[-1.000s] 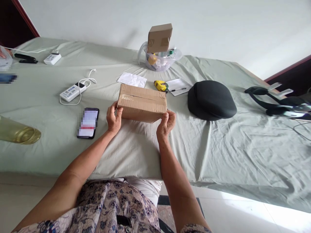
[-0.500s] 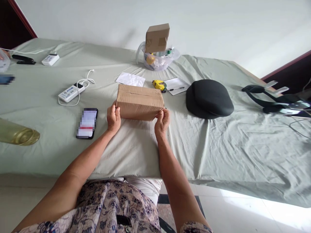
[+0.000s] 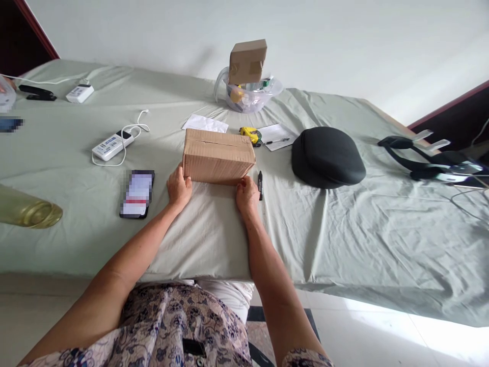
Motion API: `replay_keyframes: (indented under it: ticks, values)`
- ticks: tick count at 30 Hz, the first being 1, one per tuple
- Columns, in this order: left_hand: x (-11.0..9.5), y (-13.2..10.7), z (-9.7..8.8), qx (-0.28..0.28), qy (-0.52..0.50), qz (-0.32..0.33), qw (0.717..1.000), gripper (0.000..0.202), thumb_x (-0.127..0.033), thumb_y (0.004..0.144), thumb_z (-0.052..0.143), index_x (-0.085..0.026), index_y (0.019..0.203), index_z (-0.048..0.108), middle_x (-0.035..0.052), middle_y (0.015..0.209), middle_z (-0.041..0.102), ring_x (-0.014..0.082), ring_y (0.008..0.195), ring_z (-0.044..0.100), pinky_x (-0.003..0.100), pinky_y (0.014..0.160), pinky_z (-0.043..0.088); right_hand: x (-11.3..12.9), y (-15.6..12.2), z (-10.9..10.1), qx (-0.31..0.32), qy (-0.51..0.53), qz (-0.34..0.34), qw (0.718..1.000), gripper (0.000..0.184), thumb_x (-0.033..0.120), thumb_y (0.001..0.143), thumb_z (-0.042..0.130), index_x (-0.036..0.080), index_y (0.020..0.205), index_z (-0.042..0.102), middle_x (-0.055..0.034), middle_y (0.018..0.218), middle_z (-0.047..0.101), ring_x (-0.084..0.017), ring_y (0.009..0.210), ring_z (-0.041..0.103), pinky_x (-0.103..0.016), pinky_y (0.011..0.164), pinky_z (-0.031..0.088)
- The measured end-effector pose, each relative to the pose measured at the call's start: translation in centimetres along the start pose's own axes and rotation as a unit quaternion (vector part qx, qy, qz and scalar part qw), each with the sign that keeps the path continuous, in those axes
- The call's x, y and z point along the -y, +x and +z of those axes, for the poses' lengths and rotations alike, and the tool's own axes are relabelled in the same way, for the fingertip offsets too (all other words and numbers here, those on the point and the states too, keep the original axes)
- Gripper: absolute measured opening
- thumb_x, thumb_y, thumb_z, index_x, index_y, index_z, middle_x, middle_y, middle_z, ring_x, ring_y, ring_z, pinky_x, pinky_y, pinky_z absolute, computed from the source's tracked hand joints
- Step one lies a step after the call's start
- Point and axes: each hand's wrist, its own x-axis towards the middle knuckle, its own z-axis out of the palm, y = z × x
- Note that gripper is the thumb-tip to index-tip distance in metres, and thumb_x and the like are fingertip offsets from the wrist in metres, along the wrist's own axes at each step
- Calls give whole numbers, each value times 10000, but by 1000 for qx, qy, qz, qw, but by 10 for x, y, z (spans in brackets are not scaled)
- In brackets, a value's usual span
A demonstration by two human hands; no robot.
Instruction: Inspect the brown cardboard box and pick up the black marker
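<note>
A brown cardboard box (image 3: 218, 159) is in front of me on the cloth-covered table, its seamed top showing. At its lower left corner my left hand (image 3: 179, 187) is closed on the edge, thumb toward me. My right hand (image 3: 247, 194) grips the lower right corner with bent fingers; the fingertips are partly hidden by the box. Just right of that hand lies a black marker pen (image 3: 260, 185). Behind the box are a yellow tape measure (image 3: 250, 134) and a white sheet (image 3: 205, 123).
A phone (image 3: 137, 194), a white power strip (image 3: 111, 146) and a yellowish glass (image 3: 42, 214) stand left. A black case (image 3: 328, 157) and a headset (image 3: 420, 158) lie right. Behind, a clear basket (image 3: 254, 99) bears another carton (image 3: 247, 62). A pen (image 3: 278, 140) rests on paper.
The box has come down and tilted slightly, its near face lower edge shifting away from me. My right hand has moved a little left, and the black marker now shows beside it.
</note>
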Motion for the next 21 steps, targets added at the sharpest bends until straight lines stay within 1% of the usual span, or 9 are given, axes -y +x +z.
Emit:
replay_keyframes:
  ticks: [3, 5, 6, 7, 9, 12, 14, 17, 21]
  values:
    - [-1, -2, 1, 7, 10, 2, 1000, 458, -297, 878, 621, -173, 1316, 570, 175, 1160, 729, 363, 1089, 680, 485, 961, 526, -2, -1, 0, 17, -27, -2, 999, 71, 267, 814, 507, 232, 860, 549, -48, 804, 638, -219, 814, 532, -395, 843, 466]
    - [-4, -4, 0, 14, 15, 4, 1000, 556, -354, 888, 642, -151, 1390, 518, 202, 1221, 715, 383, 1139, 671, 506, 991, 514, 0, -1, 0, 25, -21, -2, 999, 114, 297, 801, 544, 233, 895, 552, -43, 828, 641, -220, 827, 537, -413, 859, 472]
    - [-5, -4, 0, 14, 14, 7, 1000, 628, -386, 883, 667, -142, 1432, 485, 214, 1258, 703, 393, 1166, 662, 515, 1005, 507, 1, -2, -1, 28, -15, 0, 1000, 177, 326, 791, 582, 232, 939, 563, -38, 842, 641, -222, 838, 547, -419, 865, 477]
    - [-7, -5, -1, 13, 12, 11, 1000, 716, -413, 869, 699, -133, 1477, 447, 227, 1294, 687, 403, 1192, 651, 523, 1019, 500, 4, -3, 0, 27, -7, 1, 1000, 269, 362, 774, 630, 229, 1001, 575, -32, 856, 639, -227, 852, 559, -424, 870, 483]
    - [-12, -7, -3, 13, 10, 20, 1000, 907, -438, 827, 772, -110, 1562, 353, 253, 1350, 648, 424, 1240, 625, 535, 1044, 485, 10, -7, 1, 14, 9, -1, 1000, 536, 443, 724, 731, 222, 1184, 569, -27, 902, 634, -239, 891, 582, -433, 881, 495]
    - [-21, -9, -9, 17, 17, 19, 1000, 1107, -458, 761, 857, -81, 1618, 265, 276, 1346, 621, 458, 1265, 601, 545, 1051, 477, 22, -16, 5, -25, 8, -6, 1000, 944, 560, 653, 826, 214, 1444, 446, -68, 1042, 633, -271, 980, 600, -459, 912, 503]
    - [-27, -11, -12, 13, 25, 10, 1000, 1171, -498, 724, 890, -80, 1621, 264, 276, 1313, 620, 474, 1243, 606, 552, 1034, 485, 28, -21, 7, -42, -7, -3, 999, 1096, 627, 620, 850, 208, 1517, 379, -109, 1123, 618, -304, 1044, 602, -484, 934, 501]
    - [-33, -12, -15, 7, 33, -2, 999, 1186, -521, 700, 911, -116, 1620, 281, 259, 1290, 623, 477, 1215, 614, 557, 1017, 496, 32, -25, 9, -49, -19, 5, 999, 1156, 690, 615, 839, 203, 1541, 347, -140, 1163, 603, -343, 1114, 589, -509, 954, 495]
    - [-34, -12, -15, 19, 30, -15, 999, 1163, -468, 703, 923, -125, 1617, 292, 273, 1350, 597, 489, 1258, 598, 568, 1037, 499, 26, -21, 8, -35, -10, 11, 999, 1103, 643, 641, 826, 189, 1530, 357, -141, 1169, 596, -339, 1109, 586, -506, 956, 492]
